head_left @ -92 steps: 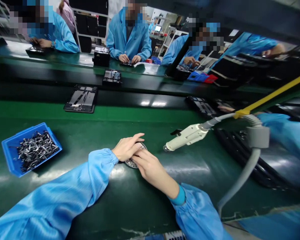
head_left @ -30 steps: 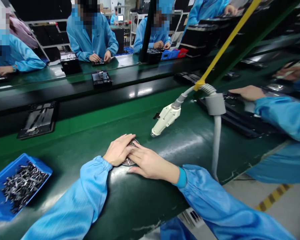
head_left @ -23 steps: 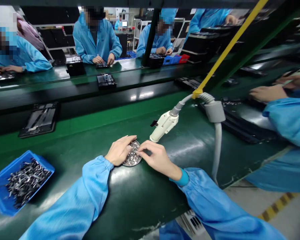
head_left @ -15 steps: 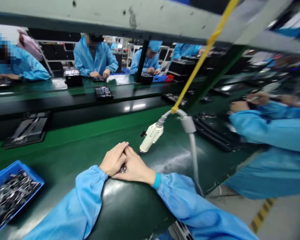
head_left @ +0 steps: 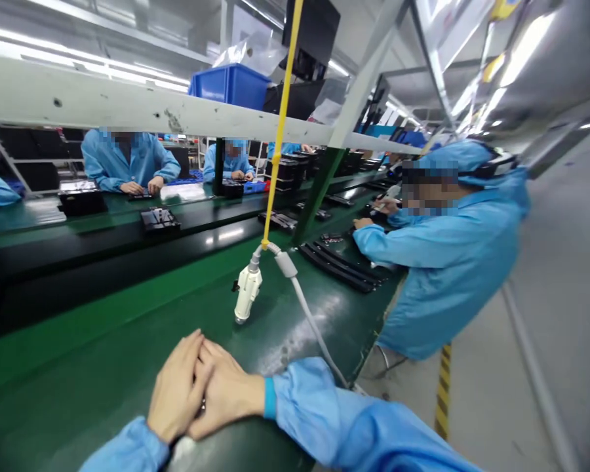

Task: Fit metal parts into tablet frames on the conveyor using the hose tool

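Note:
My left hand point(head_left: 176, 388) and my right hand point(head_left: 226, 387) meet at the fingertips low in the view. Both lie cupped over a small round dish of screws, their fingers stretched out. Only a glint of the screws point(head_left: 203, 404) shows between the thumbs; the dish itself is hidden beneath my palms. Beyond my fingers a white electric screwdriver point(head_left: 248, 293) hangs nose down, apart from both hands.
A yellow strap point(head_left: 276, 157) and a grey cable point(head_left: 309, 316) run from the screwdriver. Dark strips point(head_left: 341, 265) lie at the right, near a co-worker in blue point(head_left: 452, 262). Along the conveyor sits a dark device point(head_left: 160, 219). A white beam point(head_left: 142, 118) crosses above, bearing a blue bin point(head_left: 231, 85).
The view has swung up and right; the blue tray of black parts has left it. My right hand, which was pinching at the screws, has flattened against my left over the dish.

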Demonstrator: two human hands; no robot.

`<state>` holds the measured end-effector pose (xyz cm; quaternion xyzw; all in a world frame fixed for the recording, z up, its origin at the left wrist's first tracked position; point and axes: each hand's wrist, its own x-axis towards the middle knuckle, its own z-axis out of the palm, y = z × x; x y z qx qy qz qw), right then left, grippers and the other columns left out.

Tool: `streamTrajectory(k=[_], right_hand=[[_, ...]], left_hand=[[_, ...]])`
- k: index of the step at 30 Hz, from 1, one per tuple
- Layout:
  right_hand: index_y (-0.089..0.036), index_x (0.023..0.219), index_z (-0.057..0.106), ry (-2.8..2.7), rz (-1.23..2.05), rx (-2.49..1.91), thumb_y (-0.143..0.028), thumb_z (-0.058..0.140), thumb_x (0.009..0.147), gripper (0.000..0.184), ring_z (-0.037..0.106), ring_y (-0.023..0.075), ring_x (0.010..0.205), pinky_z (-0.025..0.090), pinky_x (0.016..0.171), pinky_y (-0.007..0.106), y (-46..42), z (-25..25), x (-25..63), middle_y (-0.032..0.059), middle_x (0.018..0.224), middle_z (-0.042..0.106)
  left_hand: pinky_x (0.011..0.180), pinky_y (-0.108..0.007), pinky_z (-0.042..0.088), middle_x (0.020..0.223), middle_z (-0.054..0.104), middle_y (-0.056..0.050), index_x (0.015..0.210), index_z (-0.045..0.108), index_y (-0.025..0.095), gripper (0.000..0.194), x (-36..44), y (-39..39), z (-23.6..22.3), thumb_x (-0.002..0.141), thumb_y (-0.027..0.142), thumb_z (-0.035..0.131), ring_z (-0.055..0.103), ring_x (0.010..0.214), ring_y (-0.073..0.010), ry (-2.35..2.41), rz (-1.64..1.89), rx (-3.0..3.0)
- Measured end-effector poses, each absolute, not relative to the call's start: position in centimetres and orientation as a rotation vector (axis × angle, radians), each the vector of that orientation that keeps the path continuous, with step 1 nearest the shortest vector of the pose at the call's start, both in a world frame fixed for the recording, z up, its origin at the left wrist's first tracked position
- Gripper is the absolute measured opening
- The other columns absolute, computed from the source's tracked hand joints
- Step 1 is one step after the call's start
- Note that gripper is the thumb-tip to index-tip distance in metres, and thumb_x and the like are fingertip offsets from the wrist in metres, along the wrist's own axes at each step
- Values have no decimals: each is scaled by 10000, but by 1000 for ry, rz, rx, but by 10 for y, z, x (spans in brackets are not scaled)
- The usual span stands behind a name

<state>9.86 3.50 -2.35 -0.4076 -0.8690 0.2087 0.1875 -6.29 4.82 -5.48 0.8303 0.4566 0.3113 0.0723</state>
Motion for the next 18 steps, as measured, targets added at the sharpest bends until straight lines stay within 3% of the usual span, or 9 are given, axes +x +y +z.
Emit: streamTrajectory(k=[3, 6, 10, 14, 18], right_hand=[[-24, 1539, 450, -2451, 553, -1149, -550, 854, 629, 1126, 446, 444, 1482, 334, 1301, 534, 37, -21, 97, 296, 1571, 476], [-63, 1613, 347, -2410, 603, -1120, -575, 855, 592, 1250, 394, 452, 1525, 315, 1306, 576, 38, -20, 97, 273, 1635, 429], [-36, 1487, 524, -2511, 532, -1044, -429, 783, 672, 941, 504, 439, 1436, 357, 1279, 592, 30, -24, 97, 269, 1491, 592], [-73, 1589, 388, -2419, 360, -968, -326, 695, 738, 939, 494, 428, 1475, 420, 1233, 623, 22, -40, 105, 257, 1546, 548], [-131, 1579, 399, -2388, 286, -941, -374, 687, 795, 870, 550, 441, 1414, 520, 1129, 629, 26, -54, 112, 235, 1459, 613]], left_hand=[[1156, -504, 572, 1455, 675, -143, 1423, 669, 138, 625, -63, 50, -55, 1090, 512, 295, 660, 1349, -308, 1410, 918, 2469], [1180, -515, 549, 1504, 636, -158, 1452, 640, 125, 637, -59, 46, -49, 1076, 541, 338, 621, 1395, -315, 1350, 907, 2485], [1251, -555, 460, 1458, 669, -163, 1437, 645, 140, 612, -52, 34, -36, 1060, 544, 382, 613, 1402, -313, 1464, 741, 2328], [1273, -525, 436, 1523, 605, -210, 1488, 578, 73, 784, -45, 27, -27, 1008, 676, 432, 565, 1450, -333, 1304, 752, 2377], [1280, -467, 430, 1505, 624, -197, 1443, 597, 57, 688, -38, 30, -19, 1047, 594, 430, 591, 1423, -307, 1451, 609, 2314]])
